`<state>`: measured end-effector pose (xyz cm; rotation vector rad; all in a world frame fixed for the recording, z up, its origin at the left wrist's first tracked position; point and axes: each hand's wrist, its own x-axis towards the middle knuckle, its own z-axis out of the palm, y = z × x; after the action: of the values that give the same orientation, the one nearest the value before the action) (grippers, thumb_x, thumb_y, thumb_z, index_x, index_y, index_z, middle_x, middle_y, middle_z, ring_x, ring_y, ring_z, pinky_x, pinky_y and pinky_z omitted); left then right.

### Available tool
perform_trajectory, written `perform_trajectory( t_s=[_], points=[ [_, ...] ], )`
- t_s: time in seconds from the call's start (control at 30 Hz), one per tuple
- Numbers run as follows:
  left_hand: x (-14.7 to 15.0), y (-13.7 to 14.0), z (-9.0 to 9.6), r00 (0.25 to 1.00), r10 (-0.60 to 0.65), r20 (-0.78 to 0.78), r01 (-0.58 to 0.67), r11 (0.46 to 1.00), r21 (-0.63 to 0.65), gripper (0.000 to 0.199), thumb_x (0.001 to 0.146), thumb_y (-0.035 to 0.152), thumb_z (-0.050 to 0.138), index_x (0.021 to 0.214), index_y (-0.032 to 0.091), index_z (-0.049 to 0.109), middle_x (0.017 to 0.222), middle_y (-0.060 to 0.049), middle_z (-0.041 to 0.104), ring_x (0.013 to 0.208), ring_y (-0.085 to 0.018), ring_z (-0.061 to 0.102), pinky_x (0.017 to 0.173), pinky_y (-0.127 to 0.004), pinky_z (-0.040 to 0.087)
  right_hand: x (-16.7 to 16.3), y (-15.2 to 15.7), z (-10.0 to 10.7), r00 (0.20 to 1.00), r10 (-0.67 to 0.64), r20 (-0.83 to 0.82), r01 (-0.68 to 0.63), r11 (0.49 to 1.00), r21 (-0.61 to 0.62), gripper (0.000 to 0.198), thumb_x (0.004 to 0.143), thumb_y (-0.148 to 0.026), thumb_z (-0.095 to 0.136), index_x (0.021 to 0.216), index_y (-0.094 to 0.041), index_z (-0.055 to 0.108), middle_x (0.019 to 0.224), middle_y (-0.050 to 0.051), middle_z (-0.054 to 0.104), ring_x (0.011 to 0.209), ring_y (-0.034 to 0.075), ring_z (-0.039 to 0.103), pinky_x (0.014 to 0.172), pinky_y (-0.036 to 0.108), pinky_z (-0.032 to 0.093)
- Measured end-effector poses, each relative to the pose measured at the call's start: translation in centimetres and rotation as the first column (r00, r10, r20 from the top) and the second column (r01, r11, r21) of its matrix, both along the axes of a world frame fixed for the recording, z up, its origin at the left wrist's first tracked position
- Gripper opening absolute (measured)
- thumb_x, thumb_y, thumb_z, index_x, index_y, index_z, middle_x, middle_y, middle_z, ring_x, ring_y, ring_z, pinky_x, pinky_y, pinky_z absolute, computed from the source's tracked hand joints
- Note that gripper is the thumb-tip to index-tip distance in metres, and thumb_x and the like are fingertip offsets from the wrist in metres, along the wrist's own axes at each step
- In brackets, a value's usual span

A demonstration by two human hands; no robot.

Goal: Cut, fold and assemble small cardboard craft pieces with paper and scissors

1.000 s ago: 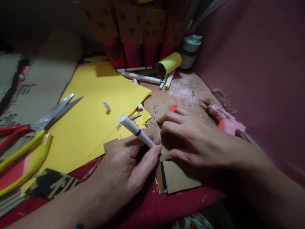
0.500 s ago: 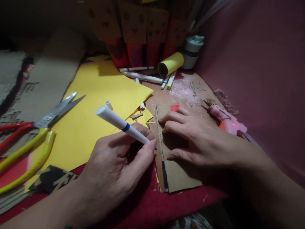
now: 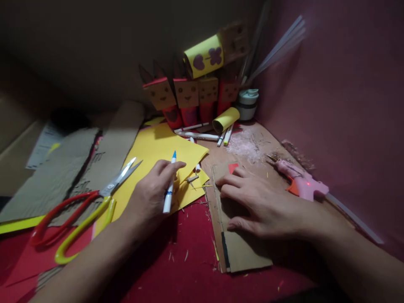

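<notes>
My left hand (image 3: 154, 187) is closed round a white marker (image 3: 169, 191), whose blue tip points up and away from me. The hand is above the edge of a yellow paper sheet (image 3: 158, 143). What lies beneath its fingers is hidden. My right hand (image 3: 252, 200) rests flat with fingers apart on a brown cardboard strip (image 3: 249, 256), pressing it to the table. A small red patch (image 3: 233, 168) shows at the strip's far end, just beyond the fingertips.
Open scissors (image 3: 109, 189) with red and yellow handles lie at left, near cardboard sheets (image 3: 59, 160). A pink glue gun (image 3: 298, 179) lies at right. Behind are loose markers (image 3: 202, 136), a yellow tube (image 3: 226, 119), a lidded container (image 3: 248, 104) and cardboard-faced figures (image 3: 186, 94).
My left hand has moved away from the cardboard's edge to the yellow paper, turning the marker tip upward. My right hand stays on the cardboard. The view has tilted up.
</notes>
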<state>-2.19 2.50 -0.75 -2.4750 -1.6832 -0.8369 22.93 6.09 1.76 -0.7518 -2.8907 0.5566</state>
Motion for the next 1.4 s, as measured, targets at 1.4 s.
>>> perform_trajectory(
  t_s=[1.4],
  points=[
    [-3.6,-4.3,2.2,0.345,0.183,0.920,-0.103,0.982,-0.157,0.019,0.081,0.034,0.066,0.085,0.015,0.064,0.063,0.002,0.060,0.047,-0.008,0.052,0.041,-0.020,0.039,-14.1,2.4,0.1,0.932,-0.292,-0.214,0.287,0.956,-0.055,0.012,0.073,-0.007,0.056,0.072,-0.019,0.052,0.067,0.000,0.059,0.061,0.013,0.052,0.056,0.023,0.035]
  ],
)
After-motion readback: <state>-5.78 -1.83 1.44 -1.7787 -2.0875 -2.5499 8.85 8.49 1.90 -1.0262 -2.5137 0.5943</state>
